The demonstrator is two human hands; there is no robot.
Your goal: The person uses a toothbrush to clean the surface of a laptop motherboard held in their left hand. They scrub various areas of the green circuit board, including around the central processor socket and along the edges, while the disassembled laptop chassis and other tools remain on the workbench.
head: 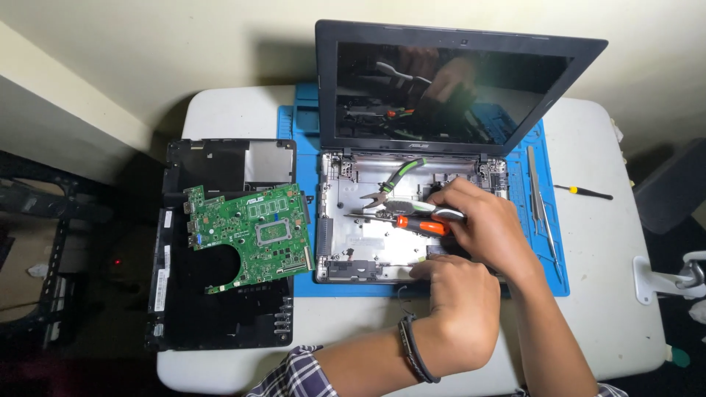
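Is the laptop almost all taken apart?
Partly. The green circuit board is already out, lying on the black bottom cover. Right now the right hand holds an orange-handled screwdriver in the open laptop shell, while the left hand rests on its front edge. The screen is still attached.

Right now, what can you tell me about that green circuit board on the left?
The green circuit board lies flat, face up, on a black laptop cover at the white table's left side. It is irregular, with a curved cutout along its lower left edge, and carries a silver square frame, rows of chips and small connectors. Neither hand touches it.
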